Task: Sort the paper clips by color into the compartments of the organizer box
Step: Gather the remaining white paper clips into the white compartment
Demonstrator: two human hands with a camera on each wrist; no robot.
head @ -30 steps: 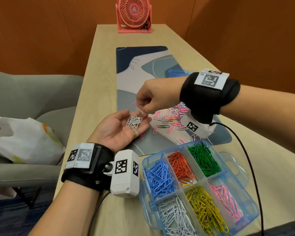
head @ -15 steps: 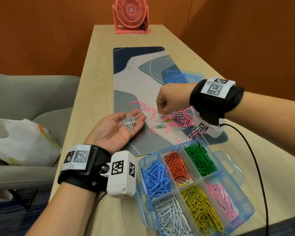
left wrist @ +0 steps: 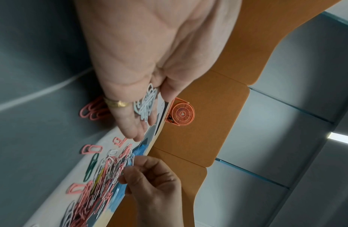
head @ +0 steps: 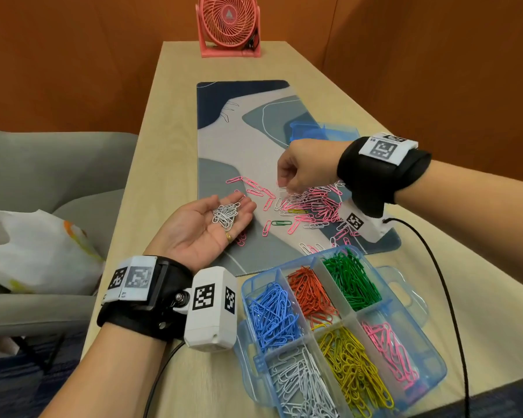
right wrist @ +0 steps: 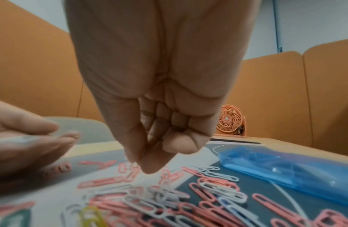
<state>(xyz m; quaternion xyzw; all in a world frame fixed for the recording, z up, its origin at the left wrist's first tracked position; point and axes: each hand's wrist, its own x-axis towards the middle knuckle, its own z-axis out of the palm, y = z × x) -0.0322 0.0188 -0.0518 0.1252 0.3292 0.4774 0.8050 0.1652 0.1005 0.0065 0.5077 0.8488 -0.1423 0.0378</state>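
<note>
My left hand (head: 200, 227) lies palm up over the mat's left edge, carrying a small heap of white clips (head: 225, 215) on relaxed fingers; the left wrist view shows the same white clips (left wrist: 146, 106). My right hand (head: 284, 188) hovers over the loose pile (head: 311, 203) of mostly pink and white clips, thumb and forefinger pinching a white clip (left wrist: 132, 159). Its other fingers (right wrist: 177, 122) are curled into the palm. The clear blue organizer box (head: 432, 357) stands at the front right, with blue, orange, green, white, yellow and pink clips in separate compartments.
A green clip (head: 281, 222) and a yellow clip (head: 296, 211) lie among the pile on the patterned desk mat (head: 239, 140). Blue plastic (head: 323, 132) lies behind my right hand. A pink fan (head: 228, 25) stands at the far end. A black cable (head: 441, 282) trails right of the box.
My right hand left the spot above my left palm, moved right to the pile and now pinches at a clip there. My left hand stayed palm up with its white clips.
</note>
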